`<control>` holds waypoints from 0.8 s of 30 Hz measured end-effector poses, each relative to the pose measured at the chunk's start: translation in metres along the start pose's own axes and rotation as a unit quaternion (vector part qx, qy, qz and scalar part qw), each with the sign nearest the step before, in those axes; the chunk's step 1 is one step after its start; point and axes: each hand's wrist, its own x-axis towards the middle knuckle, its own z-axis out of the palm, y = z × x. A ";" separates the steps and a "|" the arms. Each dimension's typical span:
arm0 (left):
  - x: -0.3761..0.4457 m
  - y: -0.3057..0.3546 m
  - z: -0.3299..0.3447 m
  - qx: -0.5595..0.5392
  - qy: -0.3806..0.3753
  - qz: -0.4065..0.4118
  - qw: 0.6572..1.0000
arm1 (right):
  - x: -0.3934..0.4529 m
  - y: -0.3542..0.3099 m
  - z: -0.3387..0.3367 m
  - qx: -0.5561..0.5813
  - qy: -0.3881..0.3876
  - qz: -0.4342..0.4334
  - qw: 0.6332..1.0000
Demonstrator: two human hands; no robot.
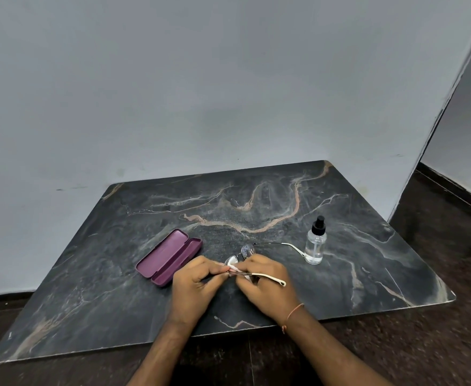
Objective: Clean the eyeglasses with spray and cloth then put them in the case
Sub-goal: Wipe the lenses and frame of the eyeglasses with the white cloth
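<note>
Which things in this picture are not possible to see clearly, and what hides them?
Head view, the only one:
- White cloth: mostly hidden between the fingers of the left hand and right hand; its size is unclear.
- Eyeglasses: one lens covered by cloth and fingers; lens cleanliness too small to judge.
- Spray bottle: liquid level unclear through clear glass.
- Purple case: open; the lining detail is too small.

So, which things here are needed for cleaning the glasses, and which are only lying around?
Needed for the job:
- eyeglasses, held by both hands
- white cloth, pinched against a lens
- spray bottle, standing upright
- purple case, lying open

Only lying around:
- nothing else on the marble slab
</note>
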 end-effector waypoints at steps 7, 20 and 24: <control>0.000 -0.004 0.002 -0.004 -0.008 -0.003 1.000 | 0.003 0.000 -0.002 0.025 0.000 0.025 0.999; -0.001 -0.008 0.004 0.031 -0.033 0.032 0.998 | 0.005 0.004 0.000 -0.004 0.017 0.068 0.998; -0.002 -0.010 0.004 0.039 -0.046 0.039 0.997 | 0.002 -0.001 -0.001 0.039 -0.006 0.068 0.997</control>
